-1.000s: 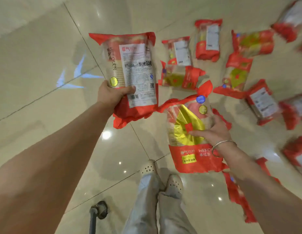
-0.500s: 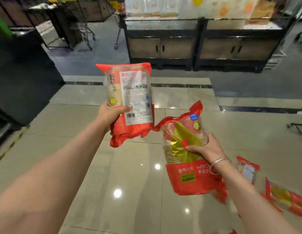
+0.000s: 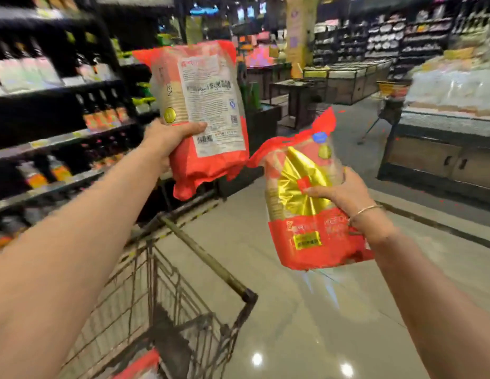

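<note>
Now: left grip (image 3: 170, 142) clasps the label-side packet (image 3: 208, 105) near its bottom (thumb across the label); right grip (image 3: 346, 194) grasps the gold-fronted packet (image 3: 293, 173) at its right edge.

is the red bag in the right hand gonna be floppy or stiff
Likely floppy: the red bag sags and crumples at both ends. Its glossy film looks slippery. Probably light, since the right hand holds it alone.
</note>
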The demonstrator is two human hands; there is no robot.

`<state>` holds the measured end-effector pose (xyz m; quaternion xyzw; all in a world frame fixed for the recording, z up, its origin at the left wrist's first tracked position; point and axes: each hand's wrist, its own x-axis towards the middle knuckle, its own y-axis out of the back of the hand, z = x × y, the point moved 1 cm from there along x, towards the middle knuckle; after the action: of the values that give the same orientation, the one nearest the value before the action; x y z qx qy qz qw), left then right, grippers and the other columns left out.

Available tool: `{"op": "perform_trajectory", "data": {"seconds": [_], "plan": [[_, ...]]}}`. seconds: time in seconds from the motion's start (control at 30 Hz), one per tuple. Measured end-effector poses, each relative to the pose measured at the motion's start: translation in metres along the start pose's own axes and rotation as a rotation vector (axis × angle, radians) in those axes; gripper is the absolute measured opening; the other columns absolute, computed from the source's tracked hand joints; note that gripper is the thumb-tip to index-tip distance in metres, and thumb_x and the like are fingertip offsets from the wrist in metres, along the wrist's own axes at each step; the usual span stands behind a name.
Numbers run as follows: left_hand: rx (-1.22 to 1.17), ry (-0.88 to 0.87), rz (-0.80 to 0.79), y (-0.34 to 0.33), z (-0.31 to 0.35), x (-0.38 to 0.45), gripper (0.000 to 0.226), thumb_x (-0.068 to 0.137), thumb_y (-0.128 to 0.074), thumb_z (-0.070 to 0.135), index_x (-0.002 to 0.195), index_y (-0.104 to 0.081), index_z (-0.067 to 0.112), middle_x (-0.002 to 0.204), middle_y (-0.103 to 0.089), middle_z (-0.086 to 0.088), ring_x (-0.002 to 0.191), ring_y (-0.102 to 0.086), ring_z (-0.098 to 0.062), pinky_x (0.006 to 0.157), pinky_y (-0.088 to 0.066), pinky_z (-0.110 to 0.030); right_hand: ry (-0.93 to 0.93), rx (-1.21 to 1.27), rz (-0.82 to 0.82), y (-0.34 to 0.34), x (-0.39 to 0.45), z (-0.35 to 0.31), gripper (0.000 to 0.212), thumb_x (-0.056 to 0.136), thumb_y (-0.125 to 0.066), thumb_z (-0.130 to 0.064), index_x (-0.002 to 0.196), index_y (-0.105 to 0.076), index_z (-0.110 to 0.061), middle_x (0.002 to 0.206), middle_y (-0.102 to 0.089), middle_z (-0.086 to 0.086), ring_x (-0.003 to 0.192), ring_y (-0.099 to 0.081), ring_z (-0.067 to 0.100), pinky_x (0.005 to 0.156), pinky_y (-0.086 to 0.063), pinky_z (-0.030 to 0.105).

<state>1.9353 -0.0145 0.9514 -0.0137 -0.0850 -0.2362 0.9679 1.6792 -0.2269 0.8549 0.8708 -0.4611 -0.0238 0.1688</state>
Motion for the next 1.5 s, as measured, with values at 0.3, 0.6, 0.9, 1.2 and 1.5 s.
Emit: {"op": "perform_trajectory", "data": {"seconds": [0.3,0.6,0.9,1.2,1.5], "plan": [[0.111,0.082,0.398,0.356,-0.030,-0.076,0.032,0.066,-0.084,0.006,0.094,-0.072,0.015,0.082,-0.076,0.004,0.075,-0.073,-0.011,0.070,-0.058,-0.027,-0.007,0.058,-0.387,-0.303,-0.081,-0.068,0.072,0.055,-0.092,-0.024,0.113,-0.054,-0.005,0.111,-0.064,0.010,0.099,-0.062,0.027,0.083,-0.052,0.040],[0.139,0.545,0.656,0.521,-0.217,-0.223,0.037,0.059,-0.089,0.010,0.092,-0.073,0.017,0.099,-0.075,-0.010,0.081,-0.073,-0.020,0.074,-0.060,-0.033,-0.174,-0.035,-0.798,-0.510,-0.171,-0.009,0.078,0.062,-0.089,-0.021,0.128,-0.048,-0.011,0.116,-0.058,0.002,0.103,-0.057,0.025,0.091,-0.047,0.039],[0.017,0.907,0.758,0.532,-0.369,-0.293,0.048,0.064,-0.084,-0.003,0.107,-0.066,0.008,0.090,-0.074,-0.007,0.061,-0.071,-0.007,0.050,-0.053,-0.017,-0.454,-0.123,-1.026,-0.631,-0.211,0.112,0.073,0.051,-0.092,-0.014,0.113,-0.054,-0.006,0.099,-0.069,0.012,0.081,-0.067,0.024,0.071,-0.057,0.037],[-0.028,1.135,0.664,0.555,-0.497,-0.358,0.063,0.046,-0.093,0.013,0.105,-0.070,0.011,0.101,-0.075,-0.012,0.091,-0.073,-0.029,0.080,-0.059,-0.042,-0.550,-0.292,-1.082,-0.695,-0.288,0.229,0.094,0.059,-0.090,-0.014,0.139,-0.042,-0.021,0.121,-0.053,0.000,0.109,-0.052,0.019,0.087,-0.043,0.031],[0.045,1.307,0.632,0.575,-0.589,-0.406,0.057,0.052,-0.093,0.015,0.103,-0.068,0.016,0.092,-0.076,-0.001,0.084,-0.073,-0.019,0.070,-0.057,-0.030,-0.678,-0.442,-1.096,-0.717,-0.341,0.349,0.114,0.025,-0.098,-0.039,0.123,-0.057,0.003,0.107,-0.068,0.021,0.101,-0.066,0.037,0.081,-0.059,0.043]]}}
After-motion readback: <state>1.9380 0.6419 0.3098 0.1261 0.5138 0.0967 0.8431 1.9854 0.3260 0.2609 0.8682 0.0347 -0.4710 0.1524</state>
